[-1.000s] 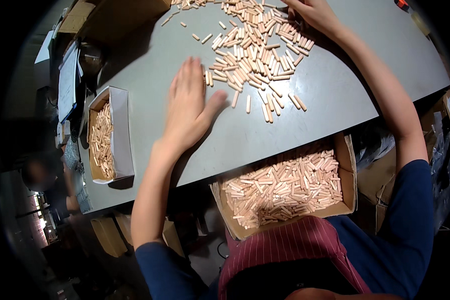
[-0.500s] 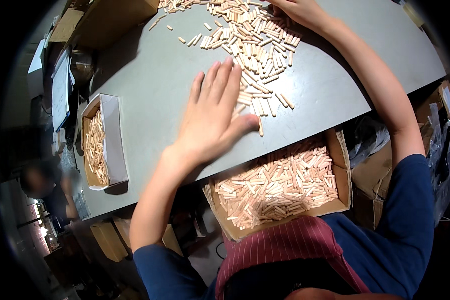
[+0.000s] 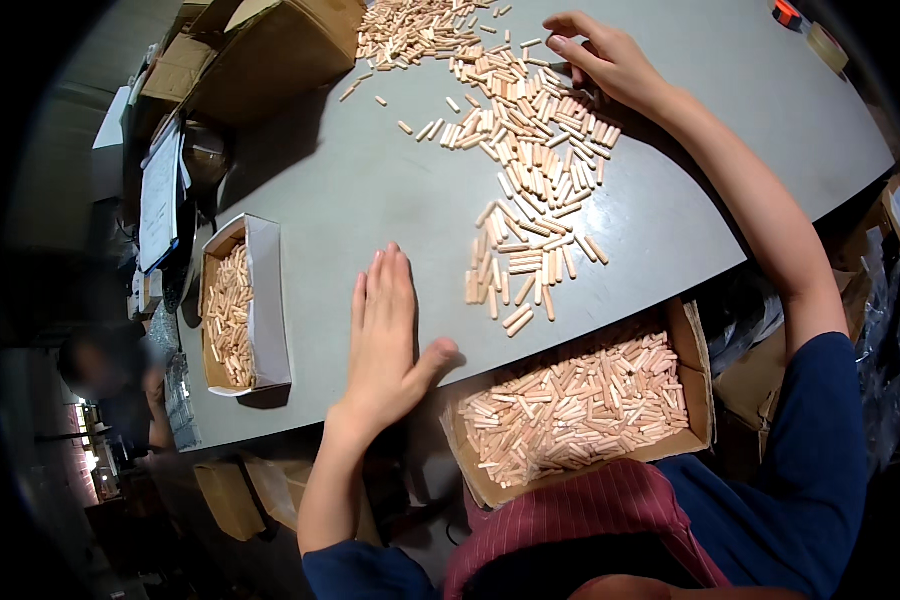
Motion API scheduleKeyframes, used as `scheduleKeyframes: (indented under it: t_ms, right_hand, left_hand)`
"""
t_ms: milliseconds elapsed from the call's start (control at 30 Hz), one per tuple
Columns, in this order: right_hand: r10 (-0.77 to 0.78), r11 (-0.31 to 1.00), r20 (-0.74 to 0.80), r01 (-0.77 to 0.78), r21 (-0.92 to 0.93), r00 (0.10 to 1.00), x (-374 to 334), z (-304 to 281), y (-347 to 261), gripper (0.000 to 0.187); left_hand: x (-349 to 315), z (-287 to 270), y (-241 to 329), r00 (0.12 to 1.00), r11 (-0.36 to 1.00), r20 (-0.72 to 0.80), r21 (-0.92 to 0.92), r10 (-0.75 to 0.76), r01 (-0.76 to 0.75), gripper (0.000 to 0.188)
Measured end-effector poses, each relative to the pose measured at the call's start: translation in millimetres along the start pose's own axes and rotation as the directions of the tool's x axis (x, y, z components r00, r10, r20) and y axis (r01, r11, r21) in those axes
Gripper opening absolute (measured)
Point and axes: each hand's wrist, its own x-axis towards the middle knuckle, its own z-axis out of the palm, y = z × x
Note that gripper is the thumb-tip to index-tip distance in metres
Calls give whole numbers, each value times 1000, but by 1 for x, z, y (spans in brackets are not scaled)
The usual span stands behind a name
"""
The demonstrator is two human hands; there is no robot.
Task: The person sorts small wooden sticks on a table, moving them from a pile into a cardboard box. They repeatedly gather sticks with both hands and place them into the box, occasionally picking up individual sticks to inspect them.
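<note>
Short wooden dowel pins [image 3: 545,165] lie spread over the grey table [image 3: 390,185] in a long heap, from the far edge down to the near edge. My left hand [image 3: 388,325] is open and flat, fingers together and thumb out, at the near edge left of the heap; nothing is in it. My right hand [image 3: 610,62] is beside the far right part of the heap, fingers loosely bent and apart, with no pin visible in it. Below the near edge, an open cardboard box [image 3: 698,375] holds many more pins.
A narrow white box [image 3: 270,300] of pins stands on the table's left. At the far left are a large cardboard carton [image 3: 280,65] and a clipboard [image 3: 160,195] with papers. A tape roll [image 3: 827,48] lies far right. Another person [image 3: 105,365] is at the left.
My left hand has drawn back toward the near left, away from the pins. Some pins near the front edge have shifted nearer. My right hand's fingers show more fully beside the heap.
</note>
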Motion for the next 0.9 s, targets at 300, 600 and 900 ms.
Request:
scheduleKeyframes:
  t_ms: [300,600,900]
  right_hand:
    - [-16,997,39,19,-71,999,4,1,4,37]
    - [-11,997,27,13,-77,1000,1,3,0,37]
    - [42,998,10,-42,-44,999,0,3,-10,44]
  left_hand:
    - [-2,1,15,999,991,32,129,-23,19,103]
    - [28,-3,30,993,994,68,44,101,-104,101]
    - [64,2,32,971,969,-2,-72,239,-238,100]
